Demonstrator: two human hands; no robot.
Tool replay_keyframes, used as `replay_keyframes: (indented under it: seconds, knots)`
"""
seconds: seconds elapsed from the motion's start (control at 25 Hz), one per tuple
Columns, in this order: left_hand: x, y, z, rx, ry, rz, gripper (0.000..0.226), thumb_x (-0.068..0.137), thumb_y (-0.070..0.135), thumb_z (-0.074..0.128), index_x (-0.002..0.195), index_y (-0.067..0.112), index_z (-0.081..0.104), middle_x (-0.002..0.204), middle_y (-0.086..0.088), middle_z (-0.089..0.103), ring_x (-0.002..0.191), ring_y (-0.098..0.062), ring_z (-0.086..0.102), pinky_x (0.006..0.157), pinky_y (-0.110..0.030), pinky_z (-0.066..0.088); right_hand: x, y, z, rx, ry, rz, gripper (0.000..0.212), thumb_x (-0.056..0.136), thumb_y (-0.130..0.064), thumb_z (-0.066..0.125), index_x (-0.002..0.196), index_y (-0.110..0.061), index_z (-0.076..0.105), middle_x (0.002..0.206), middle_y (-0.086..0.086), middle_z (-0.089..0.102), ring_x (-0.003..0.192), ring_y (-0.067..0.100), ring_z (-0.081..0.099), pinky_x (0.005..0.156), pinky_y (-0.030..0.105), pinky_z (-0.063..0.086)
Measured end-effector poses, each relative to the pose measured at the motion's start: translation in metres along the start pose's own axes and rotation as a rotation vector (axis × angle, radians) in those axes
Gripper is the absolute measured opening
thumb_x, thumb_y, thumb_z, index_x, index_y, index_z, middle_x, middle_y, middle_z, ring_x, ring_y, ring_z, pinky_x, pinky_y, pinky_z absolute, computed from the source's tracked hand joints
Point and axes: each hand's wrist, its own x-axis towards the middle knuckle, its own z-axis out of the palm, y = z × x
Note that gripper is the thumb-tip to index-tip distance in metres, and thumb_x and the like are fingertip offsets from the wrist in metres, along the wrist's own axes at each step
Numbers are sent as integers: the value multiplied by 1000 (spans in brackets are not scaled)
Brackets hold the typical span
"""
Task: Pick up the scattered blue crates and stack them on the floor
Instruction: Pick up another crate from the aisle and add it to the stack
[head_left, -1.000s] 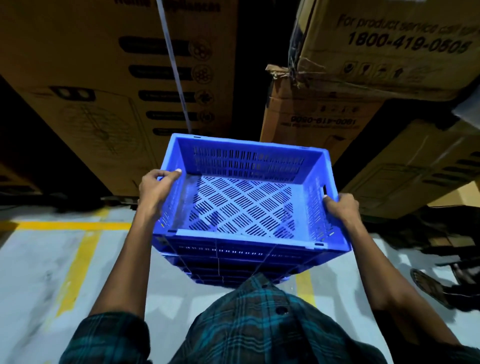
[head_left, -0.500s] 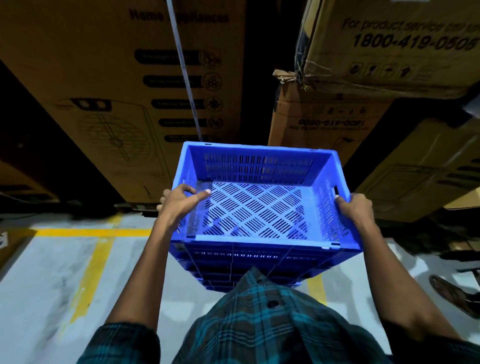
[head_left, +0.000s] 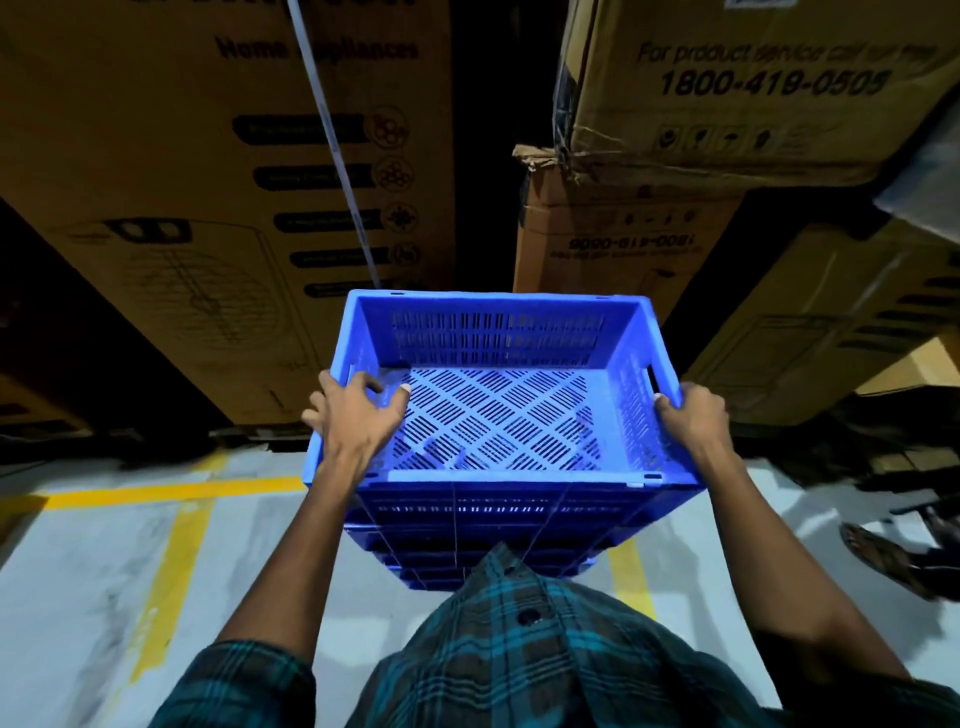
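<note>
Big brown cardboard boxes (head_left: 218, 208) behind, grey floor with yellow lines (head_left: 171, 545), blue plastic crate with holes (head_left: 498, 395) on top of a blue stack, left hand (head_left: 358, 415) curled over its left rim, right hand (head_left: 691, 421) gripping its right rim

The person wears a plaid shirt (head_left: 524, 654) in teal and dark blue, crossed by brownish bands and thin lighter lines. One dark round button (head_left: 528, 617) sits on the front placket near the chest. The sleeves are short or rolled up, ending above the elbows; the left sleeve (head_left: 234, 686) shows a hemmed cuff edge, while the right sleeve (head_left: 930, 701) is mostly lost in shadow. Both forearms are bare, with no watch or ring visible.
</note>
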Motion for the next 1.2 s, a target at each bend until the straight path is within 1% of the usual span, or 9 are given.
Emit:
replay_keyframes:
  seconds: [0.24,0.4,0.48,0.56,0.68,0.76,0.88,1.04,1.2]
  knots:
    - [-3,-7,1,-12,-29,36,40,82,63,57,97,27,63,141,-21,37,121,-43,41,102,-51,26,-6,-5,-1,-24,-1,13,37,91,-38,56,105,-5,64,102,27,67,94,46,63,74,38,47]
    - [-13,-14,6,74,-75,68,39,82,62,58,96,25,59,159,-26,12,137,-46,23,108,-56,19,-14,-3,-3,-16,-7,24,36,90,-38,57,106,-6,63,103,25,67,94,45,63,77,41,50]
    - [-16,-9,4,74,-98,104,39,83,60,58,98,25,58,163,-18,4,146,-43,9,108,-64,15,-18,0,-3,-1,-10,37,32,89,-35,59,107,-9,64,102,23,68,94,44,64,75,39,49]
    - [-19,-2,5,96,-108,205,37,84,60,56,98,26,57,166,-7,4,151,-35,0,105,-71,13,-21,2,-5,43,1,43,28,89,-30,61,106,-9,66,99,22,70,92,42,65,72,35,47]
    - [-27,8,9,107,-93,446,37,87,59,53,97,24,59,163,-6,21,151,-28,11,108,-65,17,-22,-3,-9,122,44,67,26,87,-25,63,105,-8,69,95,22,70,90,41,66,73,36,49]
    - [-33,14,12,64,-66,687,33,90,52,54,89,19,60,151,-8,45,143,-26,34,106,-55,30,-27,-9,-11,152,66,71,26,89,-22,63,110,-8,70,99,22,70,94,41,66,77,34,49]
    - [-33,16,14,19,11,948,36,91,46,58,75,14,60,110,-9,73,106,-25,64,84,-41,46,-36,-12,-12,136,86,81,34,92,-22,60,122,-8,64,110,24,69,102,42,64,85,39,50]
    - [-40,13,16,12,-36,960,52,89,64,52,73,16,62,65,-2,65,66,-23,63,69,-37,48,-56,-17,-7,42,58,74,42,90,-25,58,127,-7,53,114,25,65,105,46,60,86,43,51]
    - [-52,20,20,3,-160,964,55,84,73,50,75,20,64,62,-3,66,62,-24,64,61,-32,49,-84,-14,7,-202,15,56,65,92,-38,59,145,-8,37,152,22,36,130,45,40,106,47,37]
